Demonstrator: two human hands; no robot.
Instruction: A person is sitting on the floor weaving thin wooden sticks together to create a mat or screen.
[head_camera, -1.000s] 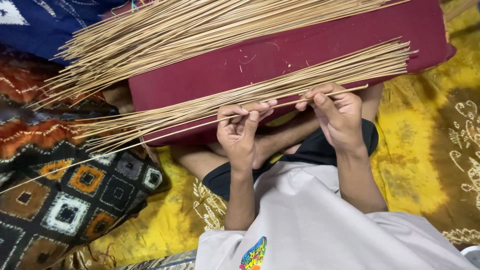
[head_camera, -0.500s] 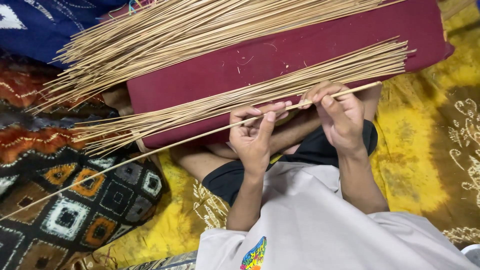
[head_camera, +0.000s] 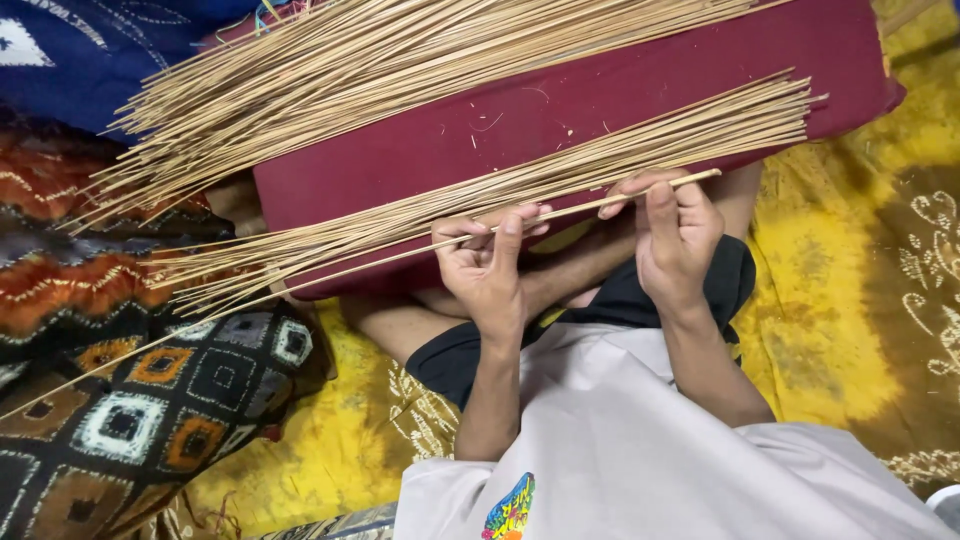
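Left hand (head_camera: 488, 262): I see it pinching the single stick (head_camera: 420, 250) between thumb and fingertips, near the stick's middle; palm turned toward me.
Right hand (head_camera: 672, 232): closed in a light pinch on the same stick close to its thick end, at about 2 o'clock from the left hand; forefinger laid along the back.
Single stick: long, thin, pale tan; it runs from the right hand down toward 8 o'clock, its fine tip out over the patterned cloth (head_camera: 130, 400); it lies just in front of the near bundle (head_camera: 560, 180).
Near bundle: loose sticks fanned across the maroon cushion (head_camera: 620, 100); a second, larger heap (head_camera: 380, 60) lies at 11 o'clock.
Handling, my judgement: very light, springy, smooth and likely to snap if bent sharply; I would hold it at two points well apart, as here, with the free tip left unloaded.
Ground: yellow printed sheet (head_camera: 830, 300) under the crossed legs.
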